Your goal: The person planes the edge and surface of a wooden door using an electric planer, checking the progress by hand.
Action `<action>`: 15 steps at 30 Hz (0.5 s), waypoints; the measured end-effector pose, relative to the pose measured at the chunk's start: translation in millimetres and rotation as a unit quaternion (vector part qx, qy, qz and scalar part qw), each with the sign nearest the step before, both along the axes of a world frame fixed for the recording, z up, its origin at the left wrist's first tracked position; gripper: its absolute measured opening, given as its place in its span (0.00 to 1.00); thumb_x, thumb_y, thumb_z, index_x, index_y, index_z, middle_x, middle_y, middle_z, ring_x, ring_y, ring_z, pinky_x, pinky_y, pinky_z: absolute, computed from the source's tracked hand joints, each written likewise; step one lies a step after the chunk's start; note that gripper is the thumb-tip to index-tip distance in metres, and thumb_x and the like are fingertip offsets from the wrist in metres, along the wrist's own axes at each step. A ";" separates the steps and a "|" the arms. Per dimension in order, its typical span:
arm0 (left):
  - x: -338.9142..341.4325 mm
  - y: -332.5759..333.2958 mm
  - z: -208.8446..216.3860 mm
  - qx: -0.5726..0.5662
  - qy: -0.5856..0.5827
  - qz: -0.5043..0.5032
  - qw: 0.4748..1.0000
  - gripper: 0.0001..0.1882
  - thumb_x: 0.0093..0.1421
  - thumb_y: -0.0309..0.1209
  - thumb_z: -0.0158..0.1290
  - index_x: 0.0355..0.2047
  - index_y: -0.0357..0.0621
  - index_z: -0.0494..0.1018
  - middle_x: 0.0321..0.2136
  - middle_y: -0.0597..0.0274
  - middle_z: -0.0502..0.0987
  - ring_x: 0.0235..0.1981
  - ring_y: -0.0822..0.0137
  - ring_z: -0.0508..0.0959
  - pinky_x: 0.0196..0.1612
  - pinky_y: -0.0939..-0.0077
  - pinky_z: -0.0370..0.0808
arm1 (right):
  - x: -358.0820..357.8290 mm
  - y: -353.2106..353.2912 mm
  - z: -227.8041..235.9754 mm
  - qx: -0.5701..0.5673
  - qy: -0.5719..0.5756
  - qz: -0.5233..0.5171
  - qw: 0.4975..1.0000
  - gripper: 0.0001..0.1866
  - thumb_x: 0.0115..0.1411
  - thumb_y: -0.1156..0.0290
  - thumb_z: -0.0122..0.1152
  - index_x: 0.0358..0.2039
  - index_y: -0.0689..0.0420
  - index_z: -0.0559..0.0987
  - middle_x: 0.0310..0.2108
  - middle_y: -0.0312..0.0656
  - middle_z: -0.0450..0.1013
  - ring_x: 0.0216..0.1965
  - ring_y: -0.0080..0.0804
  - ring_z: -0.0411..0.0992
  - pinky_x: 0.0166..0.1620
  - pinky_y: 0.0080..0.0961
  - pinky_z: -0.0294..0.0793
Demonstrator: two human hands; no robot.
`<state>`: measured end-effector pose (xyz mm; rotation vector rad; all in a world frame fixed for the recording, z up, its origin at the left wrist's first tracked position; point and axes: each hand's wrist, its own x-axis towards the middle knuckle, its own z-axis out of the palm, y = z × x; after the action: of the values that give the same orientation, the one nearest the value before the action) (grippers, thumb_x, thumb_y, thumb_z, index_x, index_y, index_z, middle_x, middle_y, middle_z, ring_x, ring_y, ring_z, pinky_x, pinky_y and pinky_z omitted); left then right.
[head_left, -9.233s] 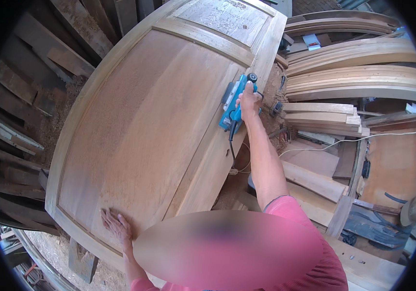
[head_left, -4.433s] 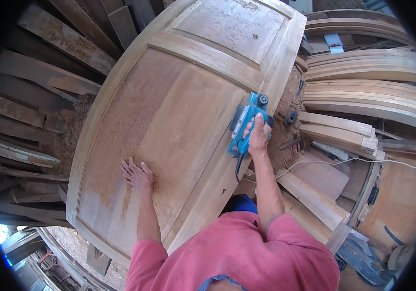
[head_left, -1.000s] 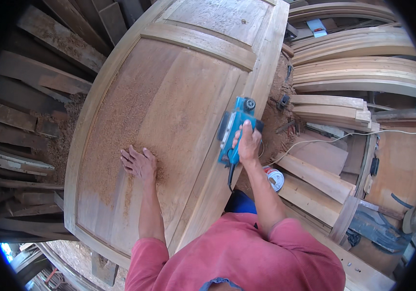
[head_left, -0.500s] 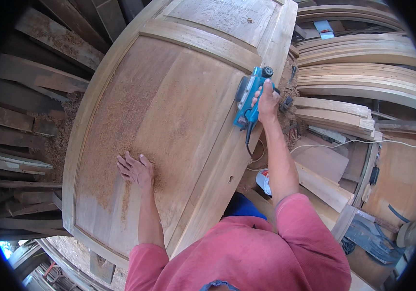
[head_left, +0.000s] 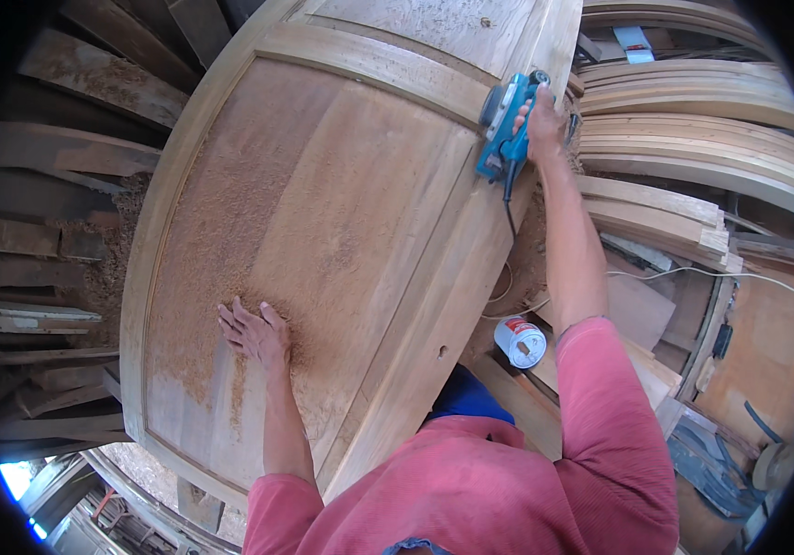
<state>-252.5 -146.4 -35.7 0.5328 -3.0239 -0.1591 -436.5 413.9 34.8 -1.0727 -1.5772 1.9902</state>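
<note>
My right hand (head_left: 542, 125) is closed around the handle of a blue electric planer (head_left: 506, 129). The tool rests on the right edge rail of a large panelled wooden door (head_left: 388, 166), near the crosspiece, with its cord trailing back toward me. On the door's lower panel lies my left hand (head_left: 256, 335), fingers spread, amid wood shavings (head_left: 221, 250). Shavings cover much of that panel's left part. A small hole (head_left: 441, 351) shows in the right rail, closer to my body.
Stacked curved boards (head_left: 693, 148) fill the right side. A white tub (head_left: 520, 341) stands on the floor beside the door, near a pale cable (head_left: 656, 276). Several dusty planks (head_left: 64, 148) lie along the left. A dark blue machine (head_left: 707, 458) sits at the lower right.
My right hand has pushed the planer farther up the rail, away from me. My left hand has stayed nearly in place. More of the white tub shows now.
</note>
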 end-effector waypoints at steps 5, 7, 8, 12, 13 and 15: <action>0.6 -2.7 4.5 -0.007 -0.018 0.008 1.000 0.36 0.66 0.42 0.53 0.70 0.46 0.55 0.73 0.40 0.50 0.74 0.41 0.48 0.72 0.41 0.45 | -38.1 29.3 7.7 0.023 -0.011 -0.002 1.000 0.26 0.67 0.44 0.55 0.30 0.58 0.72 0.20 0.37 0.69 0.17 0.27 0.69 0.20 0.30 0.72; -0.8 0.4 5.9 -0.002 -0.026 0.012 1.000 0.36 0.66 0.42 0.53 0.70 0.46 0.54 0.73 0.40 0.50 0.74 0.41 0.48 0.72 0.41 0.45 | -44.3 40.2 6.6 0.025 -0.009 -0.003 1.000 0.26 0.67 0.43 0.55 0.30 0.57 0.72 0.20 0.36 0.69 0.17 0.27 0.68 0.21 0.29 0.72; 0.0 1.5 6.9 0.004 -0.035 0.016 0.999 0.36 0.65 0.42 0.53 0.70 0.46 0.54 0.73 0.40 0.50 0.74 0.41 0.48 0.72 0.41 0.45 | -43.9 42.1 5.7 0.020 0.002 0.009 1.000 0.27 0.67 0.42 0.54 0.30 0.56 0.72 0.20 0.35 0.68 0.16 0.26 0.68 0.21 0.29 0.71; -0.3 -0.8 8.0 0.003 -0.019 0.013 1.000 0.36 0.65 0.42 0.53 0.69 0.46 0.55 0.73 0.40 0.50 0.74 0.41 0.49 0.72 0.39 0.46 | -26.2 25.1 8.0 -0.045 -0.002 0.031 0.998 0.27 0.68 0.39 0.54 0.28 0.51 0.69 0.19 0.32 0.66 0.16 0.25 0.65 0.21 0.27 0.70; 0.4 -2.3 6.7 -0.002 -0.018 0.016 1.000 0.36 0.65 0.43 0.53 0.69 0.46 0.55 0.73 0.39 0.50 0.74 0.40 0.50 0.71 0.39 0.46 | -14.5 13.4 9.8 -0.055 -0.011 0.032 0.998 0.26 0.68 0.39 0.54 0.28 0.49 0.68 0.19 0.31 0.65 0.16 0.24 0.65 0.21 0.26 0.70; -0.4 -2.6 5.3 -0.003 -0.012 0.016 1.000 0.36 0.65 0.43 0.53 0.69 0.46 0.56 0.73 0.39 0.50 0.73 0.39 0.50 0.71 0.38 0.47 | 16.4 -7.5 8.4 -0.063 -0.005 0.016 0.998 0.25 0.67 0.42 0.56 0.27 0.51 0.70 0.18 0.32 0.66 0.16 0.25 0.65 0.20 0.29 0.69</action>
<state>-252.9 -149.0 -30.3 0.5856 -3.0358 -0.1439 -420.1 406.4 43.3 -1.1134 -1.4997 2.1330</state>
